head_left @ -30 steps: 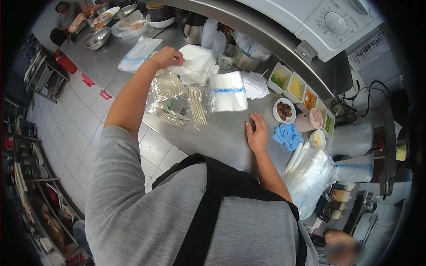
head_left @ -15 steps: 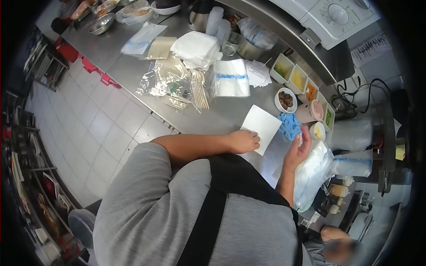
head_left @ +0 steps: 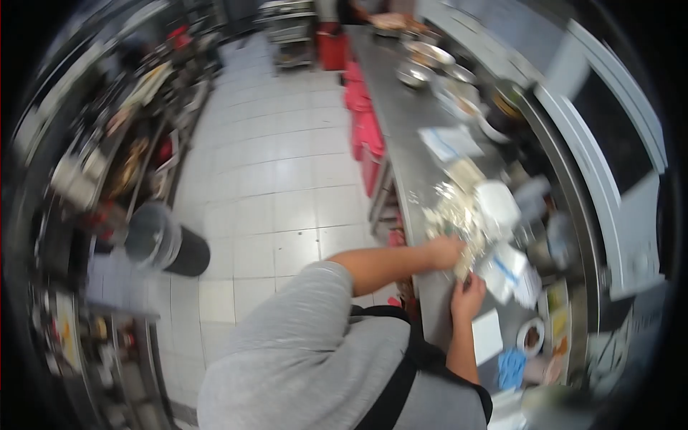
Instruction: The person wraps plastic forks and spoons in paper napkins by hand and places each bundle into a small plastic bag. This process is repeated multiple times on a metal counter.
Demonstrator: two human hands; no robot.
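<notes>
My left hand point(head_left: 446, 252), blurred by motion, is at the near side of a clear plastic bag of wooden cutlery point(head_left: 459, 215). Just below it, my right hand point(head_left: 467, 297) has its fingers closed at the near ends of the pale wooden cutlery. White napkins point(head_left: 497, 208) are stacked behind the bag. To the right lies a folded white packet with a blue stripe point(head_left: 504, 272). A white sheet point(head_left: 487, 337) rests on the steel counter beside my right forearm.
A crumpled blue glove point(head_left: 511, 368) lies near a white bowl of brown food point(head_left: 532, 337). Food containers point(head_left: 557, 308) line the counter's right side. Metal bowls point(head_left: 416, 74) stand at the far end, near another person's arm. A grey bin point(head_left: 172, 244) stands on the tiled floor.
The view has turned left along the counter. Both hands have left the white sheet area and moved to the bag of wooden cutlery; my right hand has closed at its ends.
</notes>
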